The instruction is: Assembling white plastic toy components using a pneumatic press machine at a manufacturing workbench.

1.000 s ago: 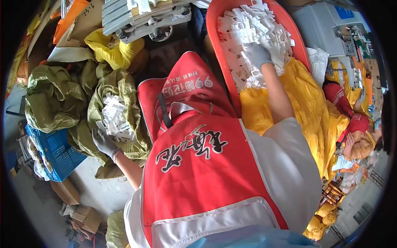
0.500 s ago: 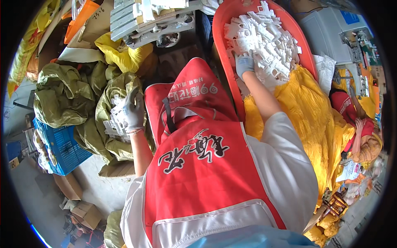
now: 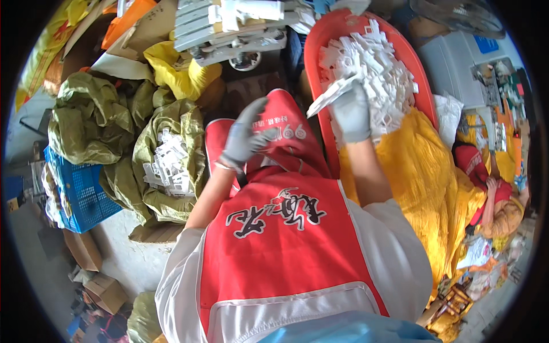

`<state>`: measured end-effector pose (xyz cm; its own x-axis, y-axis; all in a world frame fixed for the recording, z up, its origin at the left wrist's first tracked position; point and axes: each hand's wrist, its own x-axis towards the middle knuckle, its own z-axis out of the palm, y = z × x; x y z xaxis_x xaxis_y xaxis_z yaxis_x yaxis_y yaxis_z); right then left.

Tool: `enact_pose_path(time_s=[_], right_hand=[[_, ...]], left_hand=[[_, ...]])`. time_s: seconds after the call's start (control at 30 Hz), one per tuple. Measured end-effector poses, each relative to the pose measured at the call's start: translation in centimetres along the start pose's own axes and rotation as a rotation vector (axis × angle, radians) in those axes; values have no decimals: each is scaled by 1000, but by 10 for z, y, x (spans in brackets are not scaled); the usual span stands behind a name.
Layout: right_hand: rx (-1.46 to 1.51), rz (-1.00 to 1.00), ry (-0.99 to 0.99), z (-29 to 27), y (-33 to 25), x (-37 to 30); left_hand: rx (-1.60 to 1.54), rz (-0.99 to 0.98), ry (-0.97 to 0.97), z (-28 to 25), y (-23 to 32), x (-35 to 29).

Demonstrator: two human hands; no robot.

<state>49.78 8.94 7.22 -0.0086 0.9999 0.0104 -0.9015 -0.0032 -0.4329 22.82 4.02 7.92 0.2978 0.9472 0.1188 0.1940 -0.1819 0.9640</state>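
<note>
My right hand [image 3: 351,114], in a grey glove, is closed on a long white plastic part [image 3: 331,96]; how many pieces it holds I cannot tell. It is over the near left side of a red oval tub [image 3: 313,63], which holds a heap of white plastic parts [image 3: 372,63], some shaped like toy pistols. Above my red apron [image 3: 269,223] my gloved left hand [image 3: 246,137] is empty, its fingers apart. To its left, an olive woven sack [image 3: 197,134] gapes open around more white plastic parts [image 3: 171,166].
A yellow woven sheet [image 3: 412,166] drapes over the tub's near end. Ahead stands a grey slatted stand [image 3: 197,28] with white parts on top. A blue crate [image 3: 86,194] is at left, a cardboard box [image 3: 111,292] behind it. Another person [image 3: 492,188] sits at far right.
My left hand has left the olive sack and moved right, over my lap. The right hand has lifted off the heap with a white plastic part. My view has shifted slightly.
</note>
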Motion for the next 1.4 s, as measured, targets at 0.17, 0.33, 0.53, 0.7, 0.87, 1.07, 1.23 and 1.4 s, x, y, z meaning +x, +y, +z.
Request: enact_pose_path(time_s=[0.17, 0.33, 0.53, 0.7, 0.87, 1.07, 1.23, 1.4], right_hand=[[-245, 61, -57, 15, 55, -25], [-1024, 335, -292, 29, 16, -38], [-1071, 252, -442, 25, 23, -45], [-324, 228, -27, 14, 26, -45], [-276, 166, 81, -10, 12, -48], [-272, 185, 25, -5, 8, -44], [-298, 45, -66, 27, -7, 3], [-1408, -475, -358, 100, 0, 77]], left_hand=[[280, 150, -59, 12, 9, 19], [564, 332, -39, -20, 26, 17], [606, 407, 1, -32, 44, 36], [654, 545, 384, -84, 64, 76], [864, 593, 363, -129, 78, 132], [635, 305, 106, -139, 82, 164], [359, 306, 437, -136, 72, 160], [488, 290, 741, -151, 47, 89]])
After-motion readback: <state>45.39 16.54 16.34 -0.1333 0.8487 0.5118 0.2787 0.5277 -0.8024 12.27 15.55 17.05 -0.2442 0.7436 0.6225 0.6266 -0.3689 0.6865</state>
